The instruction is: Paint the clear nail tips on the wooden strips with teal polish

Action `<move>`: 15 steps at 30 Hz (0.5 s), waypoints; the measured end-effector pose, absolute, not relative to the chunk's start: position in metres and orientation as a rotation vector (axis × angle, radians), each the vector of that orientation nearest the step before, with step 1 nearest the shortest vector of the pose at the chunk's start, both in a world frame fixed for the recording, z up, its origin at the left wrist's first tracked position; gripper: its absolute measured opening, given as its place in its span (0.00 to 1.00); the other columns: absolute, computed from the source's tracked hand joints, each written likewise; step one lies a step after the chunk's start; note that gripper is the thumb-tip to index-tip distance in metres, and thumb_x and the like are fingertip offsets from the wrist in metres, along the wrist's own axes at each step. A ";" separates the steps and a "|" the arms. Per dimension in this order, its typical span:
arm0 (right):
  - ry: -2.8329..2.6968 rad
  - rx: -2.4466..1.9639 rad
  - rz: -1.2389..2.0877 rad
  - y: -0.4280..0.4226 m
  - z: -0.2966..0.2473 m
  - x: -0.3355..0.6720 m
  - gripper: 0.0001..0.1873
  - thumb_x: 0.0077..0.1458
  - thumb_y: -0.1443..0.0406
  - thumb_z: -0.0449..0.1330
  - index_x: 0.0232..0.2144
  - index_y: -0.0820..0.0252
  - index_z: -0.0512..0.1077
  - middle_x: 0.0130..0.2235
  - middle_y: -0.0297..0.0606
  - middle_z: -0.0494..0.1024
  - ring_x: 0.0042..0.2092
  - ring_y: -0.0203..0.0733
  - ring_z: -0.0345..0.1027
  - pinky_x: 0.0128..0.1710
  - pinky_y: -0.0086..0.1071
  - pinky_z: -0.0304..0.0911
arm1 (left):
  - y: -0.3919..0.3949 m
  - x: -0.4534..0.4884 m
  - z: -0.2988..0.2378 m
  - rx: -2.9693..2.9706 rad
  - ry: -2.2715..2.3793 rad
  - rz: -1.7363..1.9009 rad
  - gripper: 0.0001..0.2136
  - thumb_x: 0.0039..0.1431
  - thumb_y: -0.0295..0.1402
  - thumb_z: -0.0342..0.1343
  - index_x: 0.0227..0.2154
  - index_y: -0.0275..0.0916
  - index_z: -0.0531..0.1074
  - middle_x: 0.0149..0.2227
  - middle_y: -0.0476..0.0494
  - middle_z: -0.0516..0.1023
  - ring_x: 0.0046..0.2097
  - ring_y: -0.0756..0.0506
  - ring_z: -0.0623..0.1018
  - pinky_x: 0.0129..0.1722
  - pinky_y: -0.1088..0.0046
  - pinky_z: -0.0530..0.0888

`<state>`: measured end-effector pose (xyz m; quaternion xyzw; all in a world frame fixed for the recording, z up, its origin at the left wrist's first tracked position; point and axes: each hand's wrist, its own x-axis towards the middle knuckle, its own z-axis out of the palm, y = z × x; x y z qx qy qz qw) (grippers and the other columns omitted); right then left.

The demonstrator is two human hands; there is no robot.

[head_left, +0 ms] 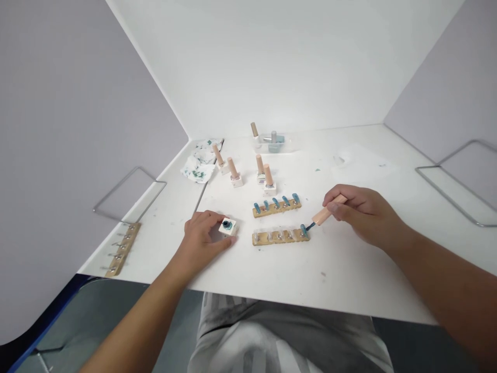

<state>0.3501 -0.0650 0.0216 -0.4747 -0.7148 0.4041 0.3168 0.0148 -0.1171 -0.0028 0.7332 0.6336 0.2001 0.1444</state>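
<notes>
1. The near wooden strip is lying across the white table, holding five nail tips in a row, presumably spaced so each can be reached separately; its right-end tip is showing blue, while the other four are looking clear.
2. To the strip's right, the right hand is pinching a peach cap like a pencil, probably for fine control; its brush is meeting the blue end tip, or nearly so.
3. To the strip's left, the left hand is grasping an uncapped bottle between thumb and fingers, seemingly to steady it and leave its mouth clear.
4. Just behind the strip, a far wooden strip is carrying five blue tips.
5. Farther behind the strip, four capped bottles are standing upright, perhaps leaving the hands room.
</notes>
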 end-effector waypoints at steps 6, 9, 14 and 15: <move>-1.799 -1.225 1.062 -0.062 0.018 0.353 0.12 0.54 0.57 0.55 0.26 0.58 0.68 0.19 0.29 0.63 0.21 0.30 0.49 0.18 0.26 0.47 | -0.122 0.016 -0.004 2.057 1.804 0.723 0.15 0.50 0.38 0.57 0.41 0.41 0.69 0.44 0.41 0.73 0.47 0.39 0.71 0.46 0.59 0.68; -1.724 -1.186 1.053 -0.059 0.011 0.354 0.12 0.55 0.56 0.55 0.27 0.58 0.69 0.20 0.30 0.63 0.23 0.31 0.54 0.21 0.27 0.50 | -0.129 0.019 0.000 2.025 1.767 0.784 0.15 0.53 0.35 0.55 0.44 0.41 0.67 0.47 0.42 0.73 0.47 0.41 0.73 0.44 0.65 0.71; -1.578 -1.047 1.091 -0.062 0.003 0.349 0.10 0.54 0.58 0.57 0.29 0.59 0.70 0.20 0.29 0.62 0.24 0.32 0.55 0.25 0.29 0.54 | -0.136 0.026 0.010 2.051 1.714 0.859 0.13 0.50 0.32 0.56 0.41 0.41 0.68 0.43 0.43 0.75 0.46 0.41 0.73 0.40 0.67 0.70; -1.569 -1.041 1.080 -0.064 0.002 0.347 0.11 0.54 0.57 0.56 0.30 0.59 0.69 0.20 0.29 0.63 0.24 0.32 0.56 0.25 0.29 0.55 | -0.136 0.027 0.013 2.063 1.697 0.870 0.13 0.50 0.32 0.56 0.40 0.41 0.69 0.43 0.44 0.75 0.46 0.41 0.73 0.40 0.67 0.70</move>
